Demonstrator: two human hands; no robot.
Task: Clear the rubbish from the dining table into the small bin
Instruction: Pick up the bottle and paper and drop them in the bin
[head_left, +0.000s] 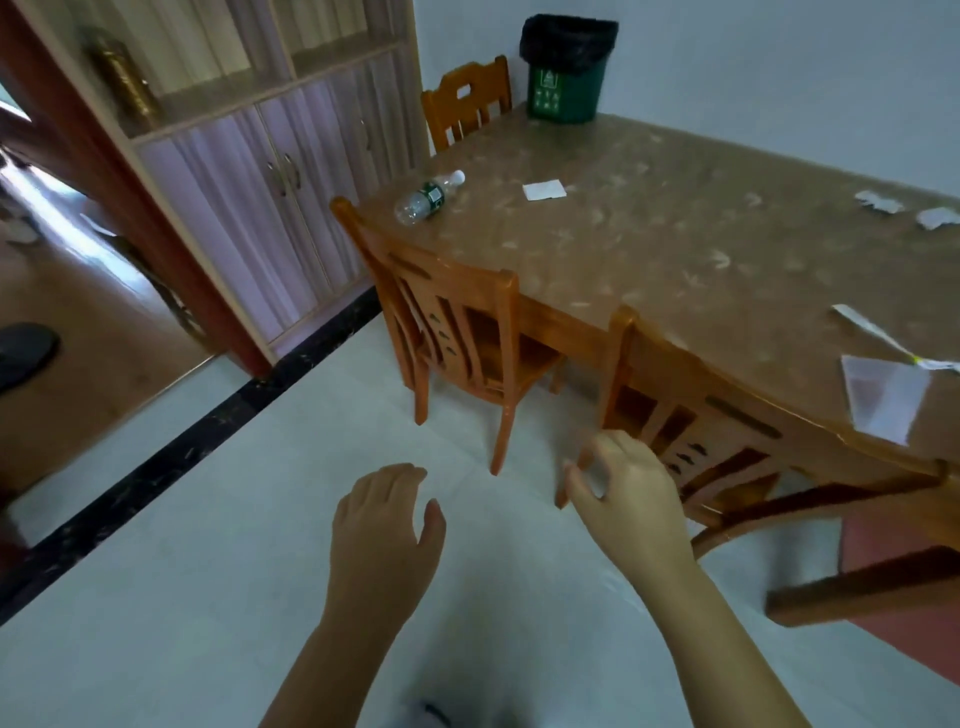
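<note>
A small green bin (563, 91) with a black liner stands at the far corner of the dining table (675, 249). An empty plastic bottle (426, 198) lies on its side near the table's left edge. A white paper square (544, 190) lies beside it, toward the middle. Torn paper scraps (880, 201) sit at the far right, and a paper strip (867, 330) and a clear plastic bag (883, 397) lie near the front right edge. My left hand (387, 525) and my right hand (626, 496) hang over the floor in front of the table, fingers loosely curled, holding nothing.
Two wooden chairs (457, 332) (691, 431) are pushed in along the table's near side, a third chair (470, 101) stands at the far end. A chair with a red seat (893, 592) is at the right. A tall cabinet (249, 171) lines the left wall.
</note>
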